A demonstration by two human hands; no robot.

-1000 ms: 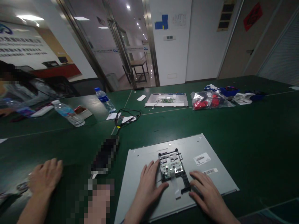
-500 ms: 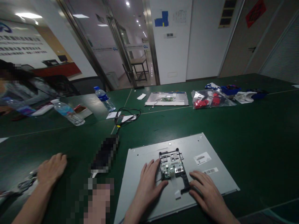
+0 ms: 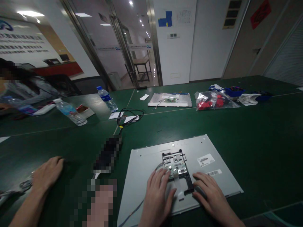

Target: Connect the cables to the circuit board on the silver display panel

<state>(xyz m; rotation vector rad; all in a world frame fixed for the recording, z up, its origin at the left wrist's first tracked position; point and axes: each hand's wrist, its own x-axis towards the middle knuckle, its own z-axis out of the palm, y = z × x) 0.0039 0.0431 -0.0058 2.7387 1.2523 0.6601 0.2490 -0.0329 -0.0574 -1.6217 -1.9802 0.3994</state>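
A flat grey metal display panel [image 3: 139,176] lies back side up on the table in front of me. On its middle sits a black bracket frame [image 3: 188,183] with a green and silver circuit board [image 3: 176,167]. My left hand [image 3: 158,192] is over the panel, its fingers stretched out and the tips at the board's lower left. A thin grey cable [image 3: 136,208] runs from beside the board under that hand to the panel's lower left. My right hand [image 3: 210,195] rests on the panel, fingers apart, the tips at the bracket's right side. A pale flat ribbon [image 3: 178,186] hangs from the board.
Another person's hand [image 3: 48,171] lies on the green table [image 3: 224,132] at left, near metal tools. A blurred-out phone-like object [image 3: 107,154], a coiled black cable [image 3: 142,115] and water bottles [image 3: 71,112] are left. Behind are a second panel [image 3: 156,102] and a plastic bag [image 3: 215,100].
My left hand has shifted right and down, from the bracket's left edge to the board's lower left, uncovering the grey cable. My right hand has barely moved. The other person's hand slid slightly left.
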